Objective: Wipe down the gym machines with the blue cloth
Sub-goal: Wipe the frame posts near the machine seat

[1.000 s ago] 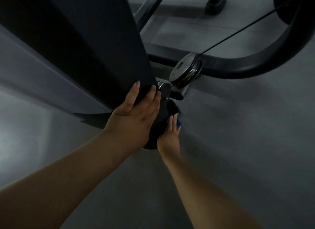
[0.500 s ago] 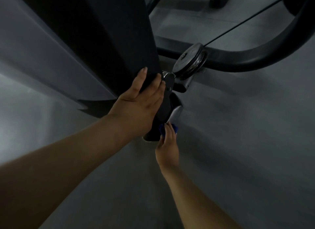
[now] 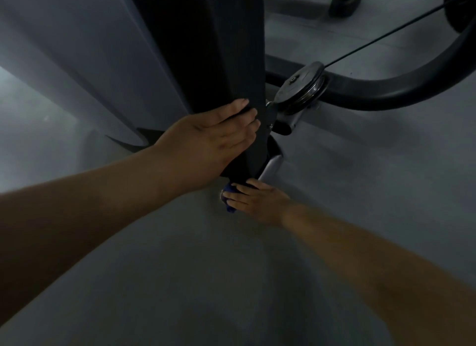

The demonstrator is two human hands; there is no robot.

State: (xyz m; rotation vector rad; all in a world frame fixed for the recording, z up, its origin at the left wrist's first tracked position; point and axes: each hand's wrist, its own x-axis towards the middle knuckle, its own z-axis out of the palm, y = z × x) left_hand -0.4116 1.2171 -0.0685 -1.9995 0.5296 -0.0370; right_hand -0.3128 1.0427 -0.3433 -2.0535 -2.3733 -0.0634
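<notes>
A dark upright column of the gym machine runs down the middle of the view to the floor. My left hand rests flat against its lower front, fingers straight. Down at the column's foot, my right hand presses the blue cloth against the base. Only a small bunched part of the cloth shows, at the fingertips; the rest is hidden under the hand.
A black pulley wheel with a thin cable sits just right of the column. A curved black frame tube sweeps across the right. A rubber foot stands at the top. Grey floor lies below.
My right hand has slid down with the cloth from the column's lower right edge to its foot and round to the front. The left hand stays on the column.
</notes>
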